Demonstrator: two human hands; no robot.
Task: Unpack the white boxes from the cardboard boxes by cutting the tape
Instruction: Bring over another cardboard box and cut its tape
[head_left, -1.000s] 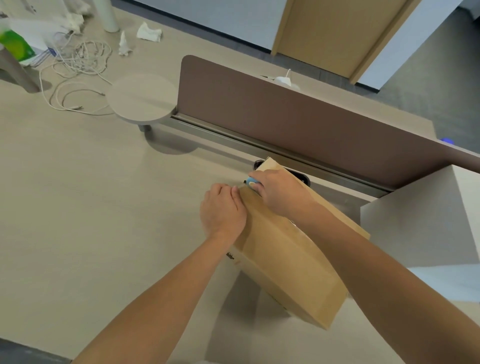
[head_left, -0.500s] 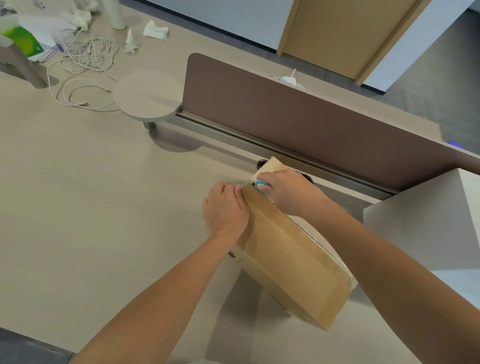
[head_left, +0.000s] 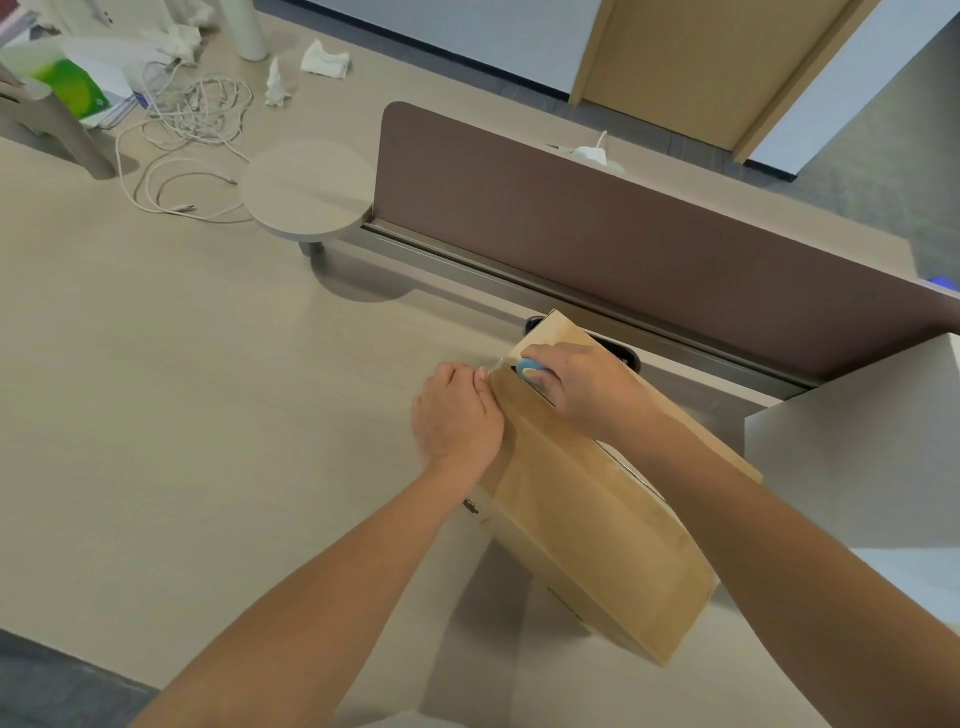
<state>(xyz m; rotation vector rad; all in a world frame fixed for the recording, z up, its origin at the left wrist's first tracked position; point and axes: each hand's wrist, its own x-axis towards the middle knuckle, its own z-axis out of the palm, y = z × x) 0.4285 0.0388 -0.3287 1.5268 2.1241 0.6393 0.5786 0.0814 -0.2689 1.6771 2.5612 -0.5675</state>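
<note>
A long brown cardboard box (head_left: 597, 519) lies tilted on the beige desk (head_left: 208, 441), its far end near the desk's divider. My left hand (head_left: 457, 415) grips the box's left edge near the far end, fingers curled over it. My right hand (head_left: 582, 387) holds a small light-blue cutter (head_left: 531, 372) against the top of the box at the far end, by a strip of clear tape. A slit runs along the top under my right forearm. No white box shows inside.
A brown divider panel (head_left: 623, 234) stands behind the box. A large white box (head_left: 857, 467) sits at the right. A round stand (head_left: 306, 189), white cables (head_left: 187, 135), crumpled tissues (head_left: 324, 60) and a green pack (head_left: 72, 88) lie at the far left.
My right hand with the cutter has stayed at the box's far end, shifting only slightly. My left hand keeps its grip. The view has shifted a little.
</note>
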